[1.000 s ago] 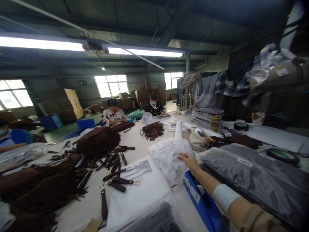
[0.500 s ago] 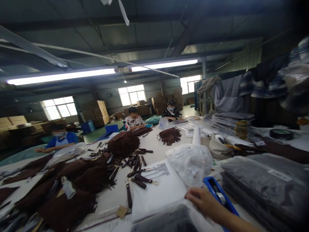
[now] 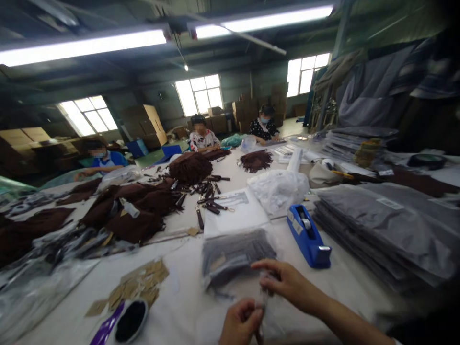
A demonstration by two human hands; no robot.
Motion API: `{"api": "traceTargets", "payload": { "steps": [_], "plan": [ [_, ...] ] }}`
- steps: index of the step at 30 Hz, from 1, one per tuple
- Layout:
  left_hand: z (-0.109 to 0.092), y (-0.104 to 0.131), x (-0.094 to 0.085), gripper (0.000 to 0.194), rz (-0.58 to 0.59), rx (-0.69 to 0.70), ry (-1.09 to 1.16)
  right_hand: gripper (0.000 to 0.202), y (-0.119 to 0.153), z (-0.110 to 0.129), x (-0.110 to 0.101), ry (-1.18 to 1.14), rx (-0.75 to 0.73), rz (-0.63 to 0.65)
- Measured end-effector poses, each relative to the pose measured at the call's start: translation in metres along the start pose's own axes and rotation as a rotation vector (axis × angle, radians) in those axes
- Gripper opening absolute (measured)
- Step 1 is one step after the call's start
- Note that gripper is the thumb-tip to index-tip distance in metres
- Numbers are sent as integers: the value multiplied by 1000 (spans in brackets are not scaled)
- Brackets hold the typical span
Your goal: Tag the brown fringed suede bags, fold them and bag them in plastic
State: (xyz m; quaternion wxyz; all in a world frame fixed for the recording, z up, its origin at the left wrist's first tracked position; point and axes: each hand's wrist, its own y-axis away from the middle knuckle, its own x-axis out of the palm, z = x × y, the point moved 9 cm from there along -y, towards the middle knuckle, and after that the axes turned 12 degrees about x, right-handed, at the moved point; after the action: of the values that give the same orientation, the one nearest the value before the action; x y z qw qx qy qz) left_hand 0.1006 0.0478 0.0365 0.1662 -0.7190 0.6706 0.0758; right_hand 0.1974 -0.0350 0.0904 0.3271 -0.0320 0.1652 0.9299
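Note:
Near the bottom centre, my left hand (image 3: pixel 241 322) is closed on the edge of a clear plastic bag (image 3: pixel 283 318). My right hand (image 3: pixel 285 282) lies just above and to the right, its fingers bent and pinching the same plastic. Inside the bag, beyond both hands, shows a folded grey fringed item (image 3: pixel 237 254) with a small brown tag. Farther back, a white sheet with print (image 3: pixel 235 215) lies under the bag's far end. A blue tape dispenser (image 3: pixel 309 235) stands right of the bag.
Brown tags (image 3: pixel 138 285) and a round container of black pieces (image 3: pixel 131 321) lie at the left front. Dark brown fringed pieces (image 3: pixel 136 220) and straps (image 3: pixel 212 206) are behind. Bagged grey items (image 3: pixel 381 230) are stacked right. Three people sit across the table.
The view has tilted down. My left hand has come into view on the plastic, and my right hand has moved from beside the tape dispenser toward the bag's near end.

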Motion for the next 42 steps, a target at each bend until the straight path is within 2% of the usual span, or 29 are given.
{"api": "traceTargets", "payload": {
  "steps": [2, 4, 6, 9, 11, 13, 16, 19, 21, 23, 25, 27, 29, 31, 32, 34, 36, 37, 41, 42],
  "plan": [
    [15, 7, 6, 51, -89, -119, 232, 52, 5, -14, -5, -200, 35, 1],
    [25, 13, 8, 47, -204, -206, 417, 61, 10, -36, 0, -419, 102, 28],
    [27, 19, 12, 44, -263, -244, 469, 50, 15, -56, 12, -574, 152, 55],
    [29, 27, 27, 39, -229, -281, 425, 29, 22, -83, 21, -747, 203, -54],
    [27, 33, 37, 34, -169, -273, 339, 33, 26, -101, 16, -853, 259, -208],
    [20, 37, 42, 28, -91, -203, 201, 41, 31, -114, 7, -883, 311, -329],
    [-2, 40, 24, 19, -45, 24, -89, 45, 35, -119, -8, -827, 323, -378],
    [-23, 43, -6, 34, -8, 297, -491, 48, 33, -110, -8, -719, 278, -254],
    [-23, 44, -25, 42, 9, 369, -752, 51, 33, -106, 4, -571, 289, -165],
    [-18, 42, -48, 36, -51, 359, -916, 49, 35, -104, 24, -371, 305, -90],
    [-17, 37, -64, 25, -124, 346, -953, 44, 36, -94, 49, -156, 253, 14],
    [-20, 32, -73, 27, -164, 346, -906, 41, 37, -80, 70, 29, 151, 101],
    [-26, 26, -76, 44, -158, 353, -883, 37, 34, -70, 79, 151, 73, 103],
    [-27, 22, -75, 55, -101, 337, -929, 34, 27, -64, 79, 215, 37, 78],
    [-23, 20, -73, 54, -56, 310, -963, 33, 22, -63, 80, 235, 28, 78],
    [-11, 18, -72, 36, 28, 235, -992, 32, 14, -64, 85, 263, 36, 112],
    [-1, 20, -73, 16, 58, 192, -941, 32, 8, -65, 90, 298, 35, 126],
    [1, 22, -72, 15, 70, 200, -897, 33, 7, -65, 92, 318, 24, 120],
    [7, 36, -64, 45, 172, 280, -790, 34, 14, -65, 98, 361, -4, 113],
    [11, 39, -63, 44, 188, 277, -798, 33, 17, -67, 98, 377, 3, 115]
  ]
}}
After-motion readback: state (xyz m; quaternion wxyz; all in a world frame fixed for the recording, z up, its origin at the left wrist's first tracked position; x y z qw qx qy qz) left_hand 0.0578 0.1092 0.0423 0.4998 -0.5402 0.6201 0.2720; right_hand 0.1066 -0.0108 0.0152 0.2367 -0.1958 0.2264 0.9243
